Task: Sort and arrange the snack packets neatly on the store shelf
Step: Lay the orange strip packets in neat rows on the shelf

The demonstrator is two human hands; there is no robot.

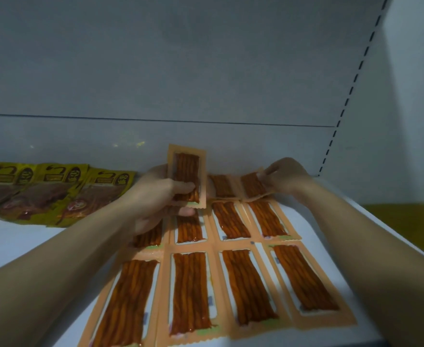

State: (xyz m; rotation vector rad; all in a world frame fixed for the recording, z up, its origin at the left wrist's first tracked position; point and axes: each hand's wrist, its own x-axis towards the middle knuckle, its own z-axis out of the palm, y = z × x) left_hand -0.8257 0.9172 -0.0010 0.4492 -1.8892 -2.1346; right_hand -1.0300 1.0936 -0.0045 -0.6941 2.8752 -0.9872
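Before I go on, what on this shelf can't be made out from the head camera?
Head view:
Blurred: print on the yellow packets; leftmost cut by the left edge.
Hidden: most of the second-row orange packet, under the left hand holding the upright packet.
Cut off: lower end of the front-left packet, by the bottom edge.
Covered: right edge of the back-right packet, by the right hand pinching it.

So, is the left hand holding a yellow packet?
No, the left hand grips an orange packet; the yellow packets lie untouched farther left.
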